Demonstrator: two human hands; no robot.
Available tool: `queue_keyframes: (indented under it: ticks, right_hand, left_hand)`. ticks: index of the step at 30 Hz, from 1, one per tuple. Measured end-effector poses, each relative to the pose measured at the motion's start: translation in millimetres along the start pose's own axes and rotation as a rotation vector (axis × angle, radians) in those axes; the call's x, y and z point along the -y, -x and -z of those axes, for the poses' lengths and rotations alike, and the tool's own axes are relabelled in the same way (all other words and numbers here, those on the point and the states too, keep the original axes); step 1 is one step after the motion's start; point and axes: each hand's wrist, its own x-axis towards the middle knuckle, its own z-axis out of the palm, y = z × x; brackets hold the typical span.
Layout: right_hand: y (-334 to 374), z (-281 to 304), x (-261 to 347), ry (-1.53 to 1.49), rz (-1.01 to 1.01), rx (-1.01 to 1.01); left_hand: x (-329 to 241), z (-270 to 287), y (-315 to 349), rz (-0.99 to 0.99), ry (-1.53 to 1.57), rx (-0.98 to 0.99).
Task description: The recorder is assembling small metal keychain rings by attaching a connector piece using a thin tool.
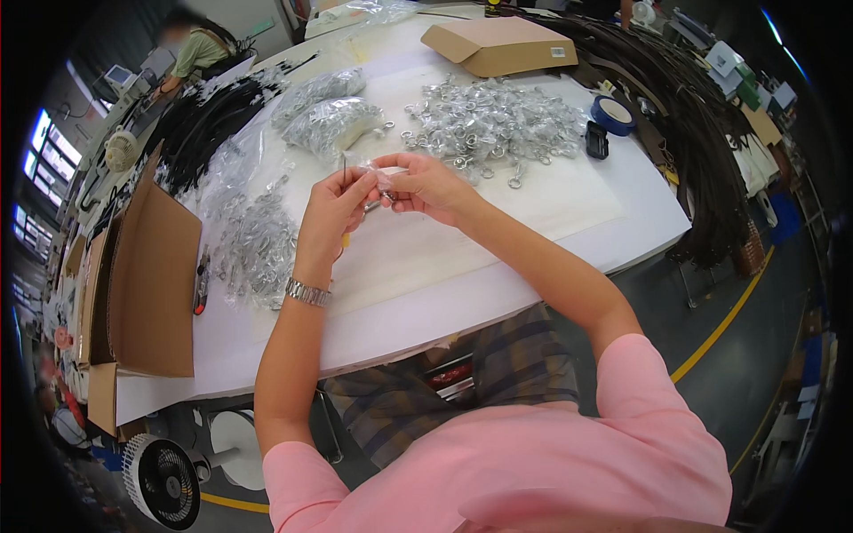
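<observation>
My left hand (339,206) and my right hand (428,189) meet over the white table, both with fingers closed. They pinch a small clear plastic wrapper (370,167) between them. A small shiny metal piece (388,196) shows under my right fingers, its shape mostly hidden. At my left hand, a thin dark tip (345,163) sticks up and a yellow part (346,240) shows below; I cannot tell whether they belong to one tool. Beyond my right hand spreads a pile of silver ring-ended metal fittings (498,123). Small plastic-wrapped pieces (253,242) are heaped left of my left wrist.
Filled clear bags (330,120) lie beyond my hands. A cardboard box (160,275) and a utility knife (201,286) are at left. Blue tape (613,115), a black case (596,140) and a flat carton (498,46) lie farther off. Dark straps (684,151) hang at right.
</observation>
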Motion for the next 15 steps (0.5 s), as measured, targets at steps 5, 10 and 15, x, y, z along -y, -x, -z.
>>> queue_keyframes:
  ticks: [5,10,15]
  right_hand:
    - [1.1,4.5,2.1,0.148,-0.054,-0.004]
    - [13.5,-17.6,-0.9,0.717,0.208,-0.087]
    - [16.5,-14.0,-14.5,1.229,0.594,-0.159]
  left_hand:
    - [4.1,-5.4,-1.6,-0.025,-0.011,-0.030]
    - [8.7,-7.9,7.0,-0.092,-0.117,-0.204]
    - [11.7,-25.1,5.9,-0.161,-0.159,-0.208]
